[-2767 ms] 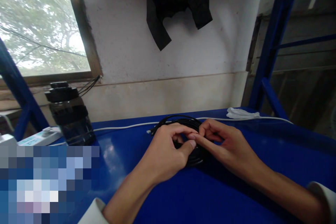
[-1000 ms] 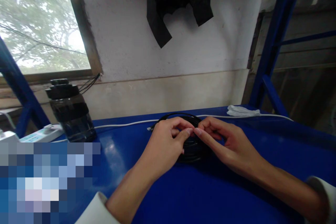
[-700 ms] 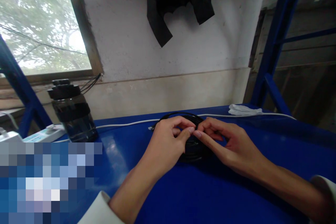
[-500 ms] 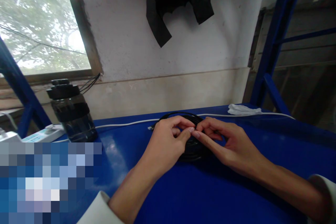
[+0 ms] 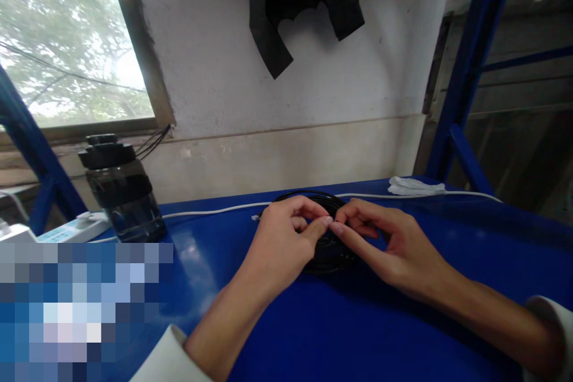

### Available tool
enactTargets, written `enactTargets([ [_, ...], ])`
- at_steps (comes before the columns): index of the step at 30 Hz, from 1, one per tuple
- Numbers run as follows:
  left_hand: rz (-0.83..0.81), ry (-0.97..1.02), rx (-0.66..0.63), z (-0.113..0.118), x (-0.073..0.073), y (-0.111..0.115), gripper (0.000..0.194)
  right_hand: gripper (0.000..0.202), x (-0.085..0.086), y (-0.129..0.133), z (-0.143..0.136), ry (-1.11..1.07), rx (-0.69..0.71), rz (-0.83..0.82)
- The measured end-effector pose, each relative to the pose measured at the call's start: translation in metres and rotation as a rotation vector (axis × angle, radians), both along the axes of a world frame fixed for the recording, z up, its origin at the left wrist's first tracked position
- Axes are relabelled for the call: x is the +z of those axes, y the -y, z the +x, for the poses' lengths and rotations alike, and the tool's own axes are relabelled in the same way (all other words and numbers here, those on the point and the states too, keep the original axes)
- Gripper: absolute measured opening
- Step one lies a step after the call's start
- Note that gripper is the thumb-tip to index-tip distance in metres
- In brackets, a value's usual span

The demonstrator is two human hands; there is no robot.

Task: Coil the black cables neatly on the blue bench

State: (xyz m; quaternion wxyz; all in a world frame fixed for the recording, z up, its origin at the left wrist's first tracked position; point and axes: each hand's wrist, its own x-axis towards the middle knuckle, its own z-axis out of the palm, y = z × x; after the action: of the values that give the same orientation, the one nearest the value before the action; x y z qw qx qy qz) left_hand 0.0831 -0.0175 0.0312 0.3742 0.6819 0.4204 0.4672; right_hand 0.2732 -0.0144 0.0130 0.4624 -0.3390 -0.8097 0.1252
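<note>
A coil of black cable (image 5: 331, 264) lies on the blue tabletop (image 5: 358, 334), partly covered by both hands. A small clear plug (image 5: 255, 218) sticks out at the coil's left side. My left hand (image 5: 289, 236) is over the coil's left part, thumb and forefinger pinched together. My right hand (image 5: 387, 242) comes in from the right, its thumb and forefinger also pinched. The two sets of fingertips meet above the coil. Whatever sits between them is too small or too hidden to make out.
A dark water bottle (image 5: 123, 194) stands at the left beside a white power strip (image 5: 80, 227). A white cord (image 5: 215, 212) runs along the back of the table. Crumpled white material (image 5: 414, 186) lies at the back right. Blue frame posts (image 5: 461, 83) rise on both sides.
Hardly anything differs. Both hands keep their pinch over the coil, with only a tiny shift at the fingertips.
</note>
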Motion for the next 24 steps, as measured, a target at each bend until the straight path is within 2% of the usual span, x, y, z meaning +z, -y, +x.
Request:
enactTargets([
  [7, 0.007, -0.029, -0.015, -0.001, -0.003, 0.000, 0.018, 0.014, 0.002, 0.001, 0.001, 0.014, 0.000, 0.029],
  [14, 0.069, -0.065, -0.050, -0.002, 0.005, 0.007, 0.025, 0.013, 0.001, -0.002, 0.000, -0.006, -0.002, 0.014],
  [24, 0.188, -0.143, -0.014, -0.003, 0.007, 0.010, 0.014, 0.018, 0.000, -0.004, 0.001, -0.033, -0.040, -0.022],
])
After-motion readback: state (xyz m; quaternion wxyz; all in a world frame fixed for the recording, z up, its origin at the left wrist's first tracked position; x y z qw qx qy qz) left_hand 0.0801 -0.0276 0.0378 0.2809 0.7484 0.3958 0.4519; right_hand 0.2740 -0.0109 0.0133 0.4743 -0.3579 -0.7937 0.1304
